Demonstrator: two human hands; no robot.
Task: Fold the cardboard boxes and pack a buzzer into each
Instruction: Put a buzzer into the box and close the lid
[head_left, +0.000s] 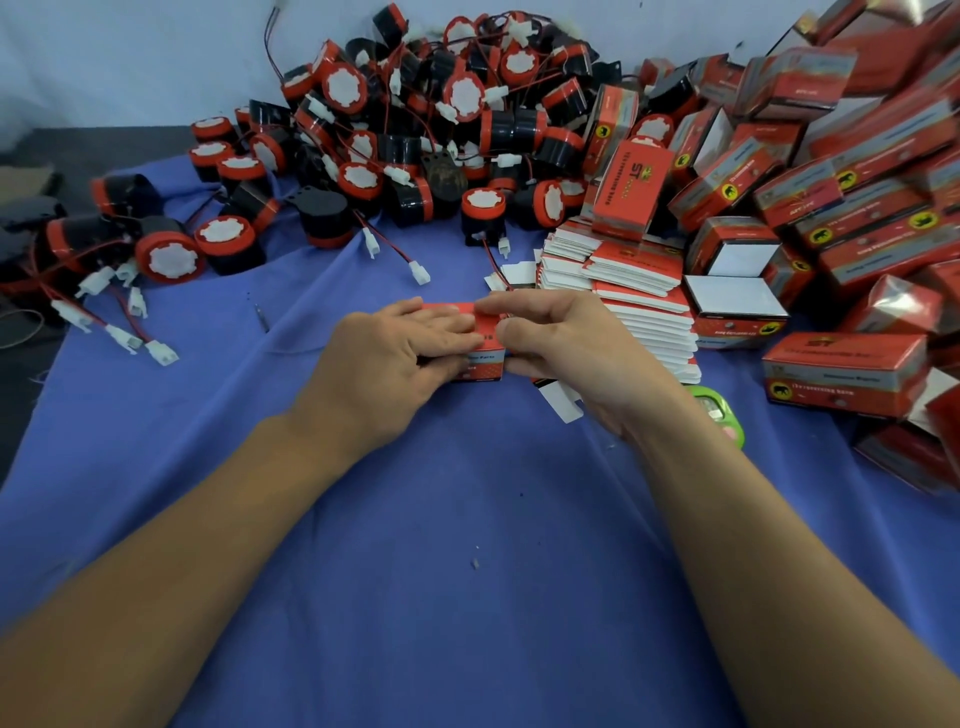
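Observation:
A small red cardboard box (485, 345) sits between both hands at the middle of the blue cloth (467, 519). My left hand (400, 358) lies over its left half, fingers stretched across the top and thumb under its front face. My right hand (561, 348) grips its right end, with thumb and fingers pinching the top flap. Whether a buzzer is inside is hidden. A big heap of red-and-black buzzers (415, 130) with red wires and white plugs lies behind. A stack of flat unfolded boxes (634, 296) lies just right of the hands.
Folded red boxes (841, 197) pile up along the right side, two with white open ends (737, 296). A green object (719, 410) lies behind my right wrist. Loose plugs and wires (124, 322) trail at the left. A white wall stands behind the heap.

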